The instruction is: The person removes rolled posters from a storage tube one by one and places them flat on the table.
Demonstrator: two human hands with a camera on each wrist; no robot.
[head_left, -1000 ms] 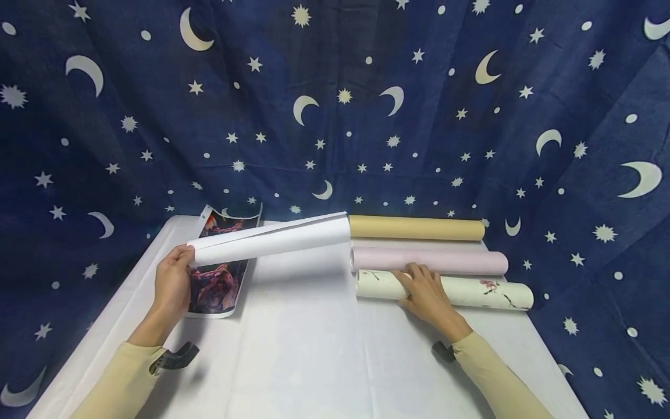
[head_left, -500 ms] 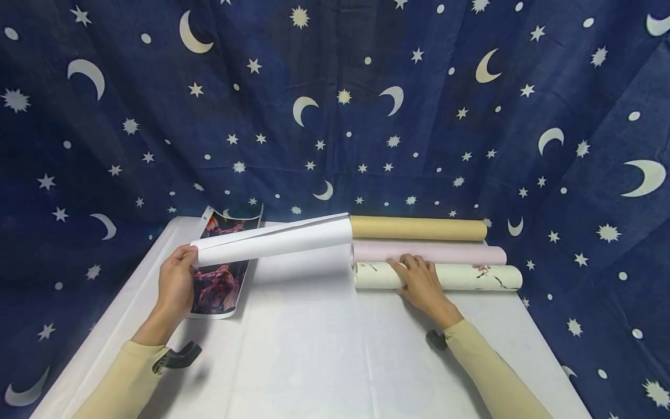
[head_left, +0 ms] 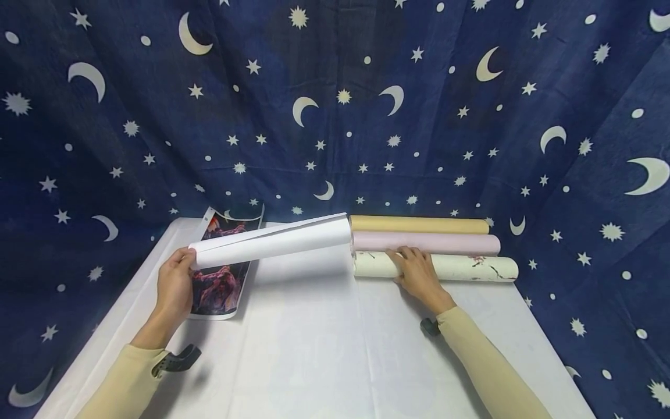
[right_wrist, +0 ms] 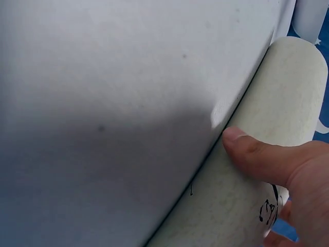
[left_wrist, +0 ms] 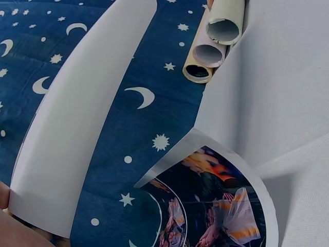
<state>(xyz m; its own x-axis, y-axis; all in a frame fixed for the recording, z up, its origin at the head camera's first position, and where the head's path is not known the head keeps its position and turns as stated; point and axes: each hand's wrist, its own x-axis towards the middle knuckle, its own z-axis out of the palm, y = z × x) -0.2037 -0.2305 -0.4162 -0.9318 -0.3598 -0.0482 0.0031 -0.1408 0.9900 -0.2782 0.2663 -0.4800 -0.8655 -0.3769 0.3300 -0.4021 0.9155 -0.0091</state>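
My left hand (head_left: 175, 283) pinches the left end of a white paper roll (head_left: 277, 241), which is raised over the table and slants up to the right. In the left wrist view this white roll (left_wrist: 85, 113) stretches away from the fingers. My right hand (head_left: 423, 278) grips a cream paper roll with a floral print (head_left: 466, 267), fingers over its top. The right wrist view shows the thumb (right_wrist: 262, 157) along the near side of the cream roll (right_wrist: 290, 87). Directly behind it lie a pink roll (head_left: 460, 243) and a tan roll (head_left: 419, 224), side by side.
A curled glossy printed sheet (head_left: 220, 294) lies on the left of the table, partly behind the white roll. The white-covered table (head_left: 309, 355) backs onto a dark blue curtain (head_left: 335, 139) with moons and stars, which also hangs on both sides.
My right hand has pushed the cream floral roll away from me, and the pink roll has shifted back against the tan one. The left hand and white roll have hardly moved.
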